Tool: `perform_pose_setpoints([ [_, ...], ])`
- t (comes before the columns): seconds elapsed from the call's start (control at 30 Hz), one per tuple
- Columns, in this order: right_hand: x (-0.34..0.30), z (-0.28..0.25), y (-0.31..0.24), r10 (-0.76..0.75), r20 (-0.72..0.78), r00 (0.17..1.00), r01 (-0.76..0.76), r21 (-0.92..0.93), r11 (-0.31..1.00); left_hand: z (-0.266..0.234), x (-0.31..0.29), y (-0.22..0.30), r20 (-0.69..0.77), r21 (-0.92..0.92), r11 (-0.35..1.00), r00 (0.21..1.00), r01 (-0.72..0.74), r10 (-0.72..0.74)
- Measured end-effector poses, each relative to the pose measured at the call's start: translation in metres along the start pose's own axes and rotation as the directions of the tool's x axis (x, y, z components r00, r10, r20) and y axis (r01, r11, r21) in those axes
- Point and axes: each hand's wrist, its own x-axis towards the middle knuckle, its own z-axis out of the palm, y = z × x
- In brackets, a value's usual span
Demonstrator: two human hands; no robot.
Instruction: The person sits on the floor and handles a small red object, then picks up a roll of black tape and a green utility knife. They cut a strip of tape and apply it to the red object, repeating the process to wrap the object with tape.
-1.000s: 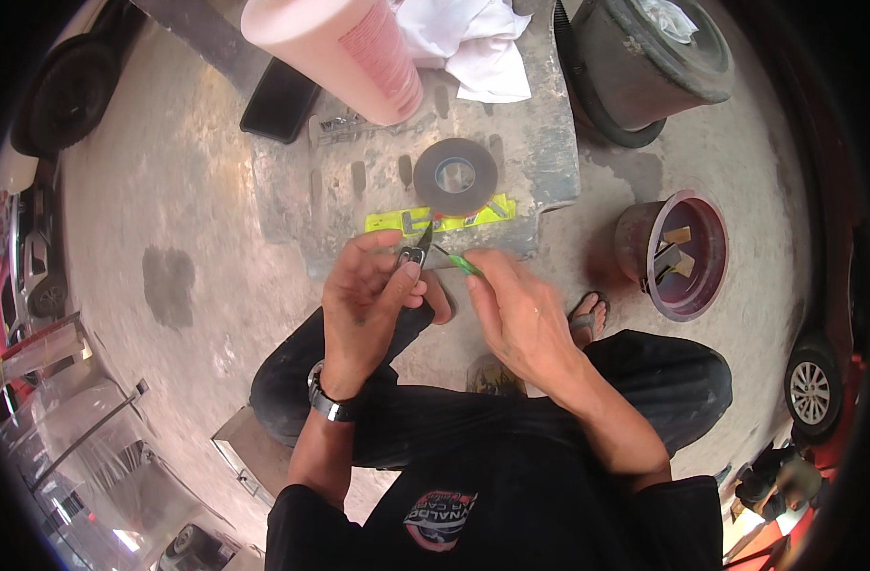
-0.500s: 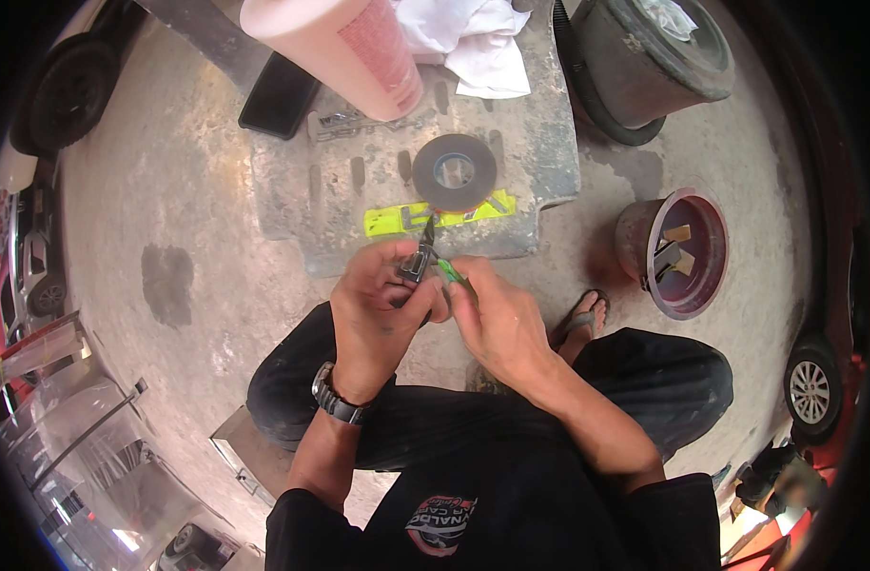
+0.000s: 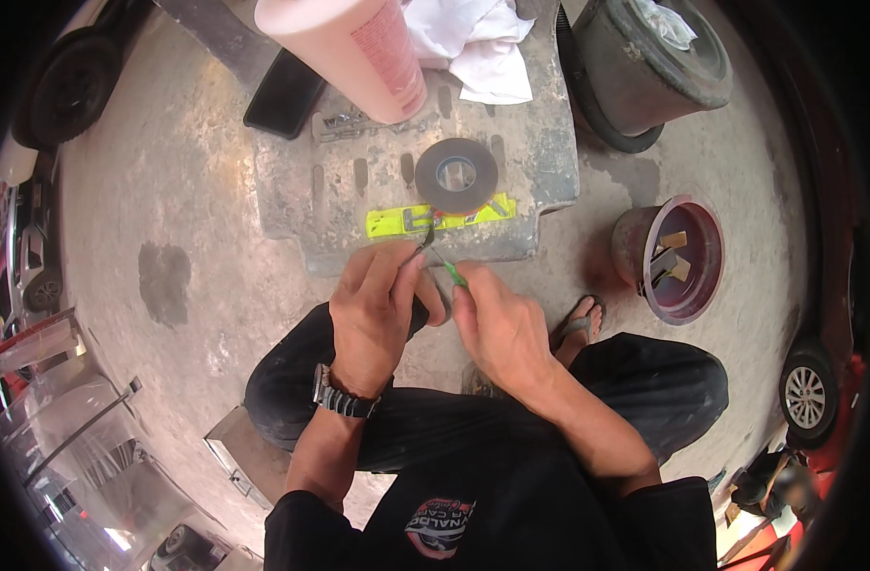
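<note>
Near the front edge of a worn grey plastic stool (image 3: 283,205), my left hand (image 3: 368,319) pinches a small black piece with a pointed end (image 3: 427,238), mostly hidden by the fingers. My right hand (image 3: 504,328) is closed around a thin green-handled tool (image 3: 456,275). Its slim tip reaches toward the black piece; I cannot tell whether they touch. Just beyond both hands, a fluorescent yellow strip (image 3: 387,223) lies flat on the stool. A roll of dark tape (image 3: 430,176) rests partly over this strip.
A pinkish-white plastic container (image 3: 349,48), a black phone-like slab (image 3: 284,93) and white cloths (image 3: 492,67) sit on the stool's far part. To the right stand a large grey bucket (image 3: 635,86) and a smaller reddish bucket (image 3: 630,249) with several pieces inside.
My left hand has turned, so the black piece's broad face with its silvery outline no longer shows. The tool in my right hand has shifted only slightly.
</note>
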Motion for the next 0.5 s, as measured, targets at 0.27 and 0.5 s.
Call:
perform_pose_setpoints([
  [0.27, -0.0012, 0.0016, 0.0021, -0.069, 0.049, 0.996, 0.073, -0.097, 0.993, 0.0001, 0.0013, 0.0001, -0.001, -0.007, 1.0, 1.0, -0.012, 0.012],
  [0.5, -0.0017, -0.0029, -0.0027, -0.171, 0.068, 0.983, 0.183, -0.273, 0.945, -0.0006, -0.0009, 0.0017, -0.01, -0.05, 0.998, 0.999, 0.042, -0.042],
])
